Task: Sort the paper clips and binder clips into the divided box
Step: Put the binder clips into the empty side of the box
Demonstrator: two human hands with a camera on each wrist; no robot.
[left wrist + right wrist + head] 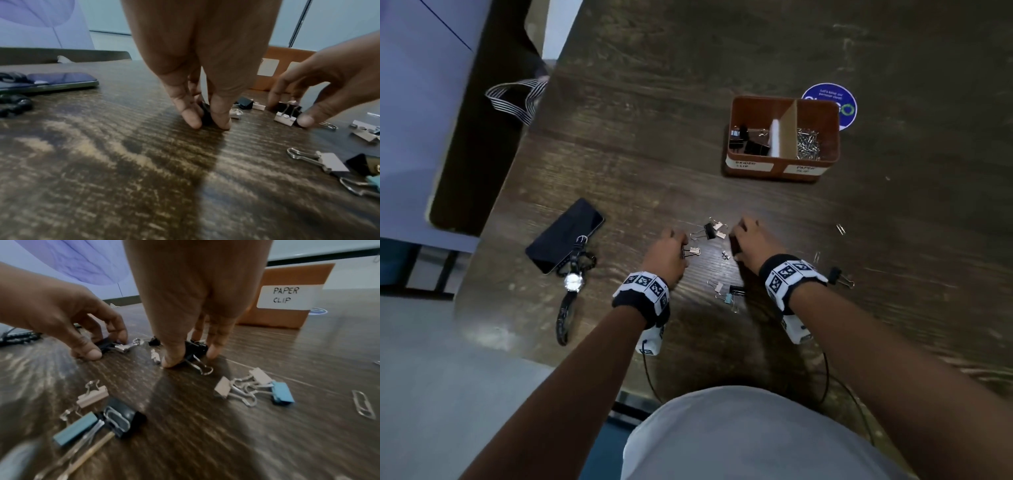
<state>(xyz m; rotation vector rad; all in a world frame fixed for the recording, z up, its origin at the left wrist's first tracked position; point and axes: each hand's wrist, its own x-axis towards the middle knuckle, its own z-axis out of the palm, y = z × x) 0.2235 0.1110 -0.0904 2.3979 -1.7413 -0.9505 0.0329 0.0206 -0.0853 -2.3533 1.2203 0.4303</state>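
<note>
The brown divided box (777,168) stands at the far right of the table, black binder clips in its left half and paper clips (808,144) in its right half. My left hand (683,253) pinches a small black binder clip (206,113) on the table between thumb and finger. My right hand (734,245) grips another black binder clip (195,348), which also lies on the table. Between the hands lie a black clip and pink clips (710,230). Near my wrists sits a cluster of pink, blue and black clips (729,293).
A phone (566,233) and a wristwatch (573,281) lie to the left. A black binder clip (837,275) and loose paper clips (840,229) lie to the right. A round blue sticker (839,99) shows behind the box. The table edge runs along the left.
</note>
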